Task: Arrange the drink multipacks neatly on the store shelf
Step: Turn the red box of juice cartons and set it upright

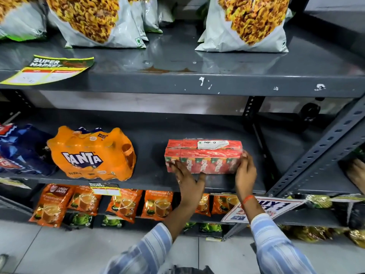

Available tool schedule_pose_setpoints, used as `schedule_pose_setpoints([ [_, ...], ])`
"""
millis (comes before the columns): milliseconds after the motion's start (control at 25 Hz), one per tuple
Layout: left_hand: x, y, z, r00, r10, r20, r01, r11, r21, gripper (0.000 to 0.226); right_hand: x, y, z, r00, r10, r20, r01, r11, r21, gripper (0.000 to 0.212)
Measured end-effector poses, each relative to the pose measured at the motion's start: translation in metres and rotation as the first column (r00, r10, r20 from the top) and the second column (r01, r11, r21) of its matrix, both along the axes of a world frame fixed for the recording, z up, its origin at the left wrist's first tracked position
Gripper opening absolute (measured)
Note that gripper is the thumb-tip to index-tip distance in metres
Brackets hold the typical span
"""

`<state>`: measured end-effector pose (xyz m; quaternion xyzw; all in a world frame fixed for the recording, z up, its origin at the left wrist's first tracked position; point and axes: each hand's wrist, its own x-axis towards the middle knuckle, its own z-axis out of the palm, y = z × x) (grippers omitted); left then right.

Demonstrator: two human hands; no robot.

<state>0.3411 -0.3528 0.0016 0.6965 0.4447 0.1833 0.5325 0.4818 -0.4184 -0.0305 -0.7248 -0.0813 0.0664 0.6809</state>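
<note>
Your red juice-carton multipack sits on the middle shelf of a grey metal rack, toward the right of centre and close to the front edge, its shrink-wrapped cartons standing in a row with a white label on top. Your left hand lies flat against the pack's lower left front, fingers spread and touching the wrap rather than closed around it. Your right hand cups the pack's right end, fingers curled over the corner, an orange thread at the wrist; together the two hands grasp the pack from both sides. Striped blue-and-white sleeves cover both forearms. Well apart to the left on the same shelf stands an orange Fanta multipack, and just beside that, at the frame's left edge, a blue drink multipack. Above, the upper shelf carries large white snack bags and a loose supermarket price tag. Below, orange tea pouches line the lower shelf next to a "Buy 1" sign.
</note>
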Motion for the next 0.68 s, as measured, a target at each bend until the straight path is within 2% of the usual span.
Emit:
schedule_pose_setpoints([
  [80,0.0,0.01,0.0,1.0,0.023,0.009,-0.023,1.0,-0.003,0.092,-0.003,-0.004,-0.005,0.998,0.007,0.065,-0.005,1.0,-0.027,0.034],
  [240,-0.002,-0.017,0.007,0.992,-0.062,0.112,0.064,0.998,-0.013,0.089,0.004,0.002,-0.005,0.989,0.105,-0.102,-0.092,0.988,0.123,0.041],
  [320,0.005,-0.023,0.007,0.988,-0.104,0.117,0.107,0.994,-0.013,0.089,0.007,0.005,-0.002,0.983,0.133,-0.124,-0.116,0.984,0.137,0.041],
  [680,0.012,-0.021,-0.004,0.985,-0.097,0.141,0.099,0.995,-0.007,0.095,0.005,0.003,-0.002,0.982,0.141,-0.124,-0.127,0.985,0.116,0.042],
])
